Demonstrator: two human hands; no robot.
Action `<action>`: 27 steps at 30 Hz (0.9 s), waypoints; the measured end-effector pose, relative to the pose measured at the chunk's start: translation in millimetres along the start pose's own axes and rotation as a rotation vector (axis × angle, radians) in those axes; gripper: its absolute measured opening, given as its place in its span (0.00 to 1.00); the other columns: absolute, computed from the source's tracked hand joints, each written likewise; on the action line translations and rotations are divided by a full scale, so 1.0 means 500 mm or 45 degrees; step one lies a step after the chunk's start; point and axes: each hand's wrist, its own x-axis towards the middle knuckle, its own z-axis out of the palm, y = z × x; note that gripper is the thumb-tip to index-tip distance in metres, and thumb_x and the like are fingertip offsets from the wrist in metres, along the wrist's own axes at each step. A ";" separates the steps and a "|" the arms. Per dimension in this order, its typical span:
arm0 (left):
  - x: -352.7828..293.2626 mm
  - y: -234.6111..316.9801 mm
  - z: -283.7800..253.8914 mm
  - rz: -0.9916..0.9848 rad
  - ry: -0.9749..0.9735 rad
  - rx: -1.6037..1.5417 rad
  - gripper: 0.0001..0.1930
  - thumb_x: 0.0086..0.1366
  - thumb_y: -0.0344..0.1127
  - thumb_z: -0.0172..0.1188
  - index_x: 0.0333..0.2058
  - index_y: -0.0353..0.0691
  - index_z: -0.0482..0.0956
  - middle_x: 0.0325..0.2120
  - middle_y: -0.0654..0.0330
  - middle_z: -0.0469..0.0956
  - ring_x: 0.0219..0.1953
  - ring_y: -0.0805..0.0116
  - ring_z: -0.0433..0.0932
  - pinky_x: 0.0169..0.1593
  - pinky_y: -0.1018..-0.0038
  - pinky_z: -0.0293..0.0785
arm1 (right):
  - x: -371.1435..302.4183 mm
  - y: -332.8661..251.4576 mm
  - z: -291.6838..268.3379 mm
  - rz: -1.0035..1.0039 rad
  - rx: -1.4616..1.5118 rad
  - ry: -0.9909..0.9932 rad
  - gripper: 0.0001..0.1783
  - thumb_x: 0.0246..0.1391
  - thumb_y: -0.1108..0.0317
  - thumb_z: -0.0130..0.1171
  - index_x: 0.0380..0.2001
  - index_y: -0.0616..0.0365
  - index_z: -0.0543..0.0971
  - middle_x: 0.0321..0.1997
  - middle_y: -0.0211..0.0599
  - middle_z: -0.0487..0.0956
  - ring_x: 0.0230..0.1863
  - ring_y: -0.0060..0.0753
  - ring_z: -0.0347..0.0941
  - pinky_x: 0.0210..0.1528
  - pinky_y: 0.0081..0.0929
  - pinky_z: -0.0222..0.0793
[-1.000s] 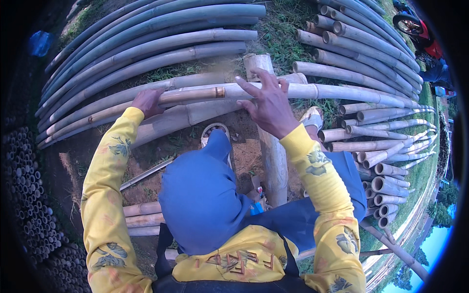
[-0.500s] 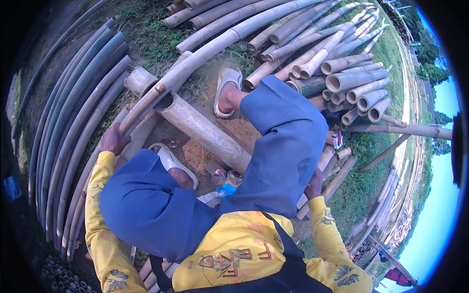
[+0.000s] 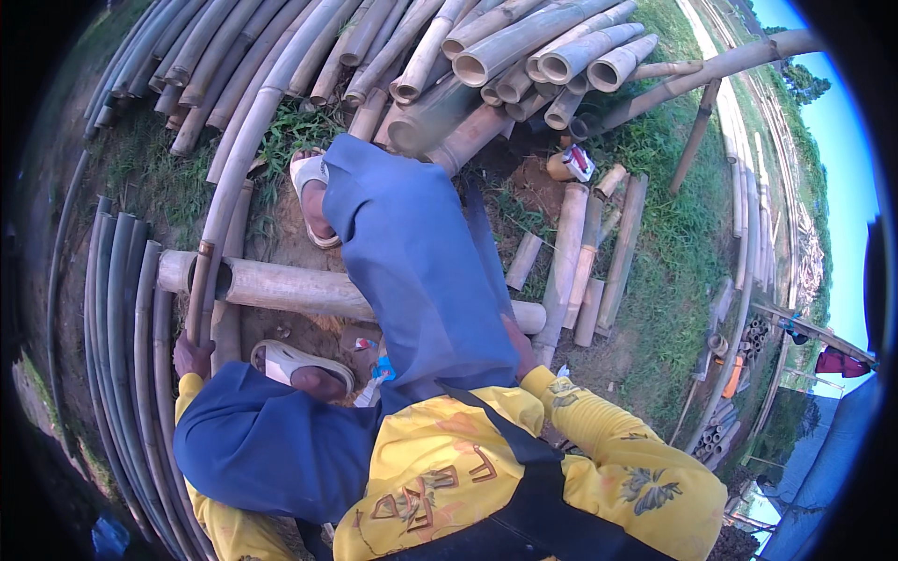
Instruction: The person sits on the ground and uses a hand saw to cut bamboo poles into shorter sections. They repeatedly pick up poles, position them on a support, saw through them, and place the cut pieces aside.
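Note:
My left hand [image 3: 193,358] is closed around the near end of a long bamboo pole [image 3: 225,201]. The pole slants away from me and crosses a thick bamboo log [image 3: 299,286] lying sideways, at the opening near the log's left end. My right hand [image 3: 520,347] is down beside my right thigh, close to the log's right end. Its fingers are mostly hidden by the blue trouser leg. On the ground between my feet, near the log, lies a small blue and white packet [image 3: 383,368].
Stacked bamboo poles [image 3: 524,56] fill the far side. Long greenish poles [image 3: 122,309] lie at the left. Short bamboo pieces [image 3: 621,252] rest on the right, with a red and white box [image 3: 578,164] beyond them. A propped bamboo beam [image 3: 711,77] rises at far right.
The view has swung round, so the log now lies nearly level and the pole stands steeper. My left hand still grips the pole; my right hand remains beside the thigh.

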 end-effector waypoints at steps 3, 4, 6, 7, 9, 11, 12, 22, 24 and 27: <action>0.014 -0.018 0.019 0.006 0.087 -0.003 0.36 0.48 0.46 0.73 0.56 0.38 0.77 0.49 0.41 0.81 0.53 0.40 0.79 0.57 0.49 0.74 | -0.055 0.043 -0.017 0.104 0.258 -0.164 0.28 0.59 0.57 0.59 0.59 0.58 0.72 0.56 0.53 0.75 0.60 0.59 0.72 0.62 0.47 0.69; 0.011 -0.021 0.016 -0.039 0.027 0.002 0.39 0.49 0.47 0.73 0.61 0.40 0.75 0.53 0.41 0.79 0.57 0.40 0.77 0.60 0.49 0.73 | -0.089 0.083 -0.007 0.195 0.420 -0.227 0.29 0.57 0.57 0.63 0.59 0.58 0.72 0.56 0.53 0.76 0.59 0.58 0.72 0.62 0.47 0.69; -0.001 0.004 0.006 -0.012 0.050 -0.036 0.37 0.48 0.47 0.74 0.56 0.38 0.78 0.48 0.41 0.82 0.53 0.40 0.80 0.57 0.49 0.75 | -0.102 0.092 -0.010 0.147 0.416 -0.303 0.30 0.53 0.59 0.67 0.58 0.58 0.73 0.54 0.53 0.77 0.58 0.58 0.73 0.59 0.48 0.70; 0.000 0.026 0.004 0.003 0.055 -0.057 0.35 0.47 0.47 0.74 0.54 0.37 0.79 0.46 0.41 0.83 0.51 0.40 0.81 0.55 0.49 0.76 | -0.095 0.060 -0.040 0.012 0.245 -0.318 0.30 0.52 0.61 0.69 0.57 0.57 0.73 0.53 0.53 0.78 0.56 0.58 0.74 0.57 0.48 0.71; -0.034 0.022 -0.015 0.034 0.101 -0.089 0.32 0.47 0.46 0.75 0.50 0.37 0.81 0.41 0.40 0.84 0.47 0.40 0.83 0.51 0.52 0.77 | -0.045 0.007 -0.081 -0.261 -0.003 -0.354 0.29 0.51 0.65 0.69 0.55 0.57 0.73 0.50 0.52 0.79 0.53 0.57 0.75 0.54 0.46 0.71; -0.037 0.036 -0.029 0.021 0.096 -0.069 0.31 0.48 0.46 0.74 0.50 0.37 0.80 0.40 0.41 0.85 0.46 0.41 0.83 0.52 0.52 0.78 | -0.040 -0.026 -0.093 -0.290 -0.097 -0.320 0.25 0.52 0.67 0.68 0.53 0.58 0.73 0.47 0.50 0.78 0.48 0.55 0.75 0.51 0.44 0.72; -0.038 0.032 -0.018 0.058 0.204 -0.055 0.31 0.49 0.47 0.73 0.50 0.38 0.80 0.41 0.41 0.85 0.46 0.41 0.83 0.53 0.52 0.78 | -0.044 -0.040 -0.095 -0.257 -0.122 -0.288 0.24 0.52 0.68 0.68 0.51 0.58 0.73 0.45 0.50 0.78 0.46 0.54 0.76 0.50 0.42 0.72; -0.049 0.036 -0.030 -0.045 0.026 -0.099 0.28 0.51 0.46 0.74 0.49 0.40 0.81 0.44 0.45 0.85 0.50 0.43 0.83 0.54 0.52 0.78 | -0.171 -0.121 -0.248 0.495 0.309 0.592 0.11 0.58 0.73 0.64 0.41 0.63 0.75 0.35 0.32 0.74 0.33 0.27 0.72 0.38 0.31 0.71; -0.017 0.029 -0.009 -0.009 0.034 -0.106 0.29 0.50 0.46 0.74 0.49 0.40 0.81 0.43 0.45 0.85 0.49 0.44 0.83 0.55 0.53 0.78 | -0.249 -0.140 -0.288 0.321 0.182 0.746 0.10 0.58 0.72 0.64 0.41 0.63 0.76 0.32 0.34 0.75 0.31 0.30 0.73 0.37 0.31 0.72; -0.032 0.019 -0.009 -0.029 0.052 -0.107 0.29 0.49 0.47 0.74 0.49 0.41 0.81 0.44 0.46 0.85 0.49 0.44 0.84 0.55 0.53 0.78 | -0.288 -0.213 -0.359 -0.005 -0.286 0.686 0.11 0.55 0.71 0.65 0.39 0.62 0.77 0.28 0.36 0.77 0.26 0.33 0.73 0.33 0.31 0.71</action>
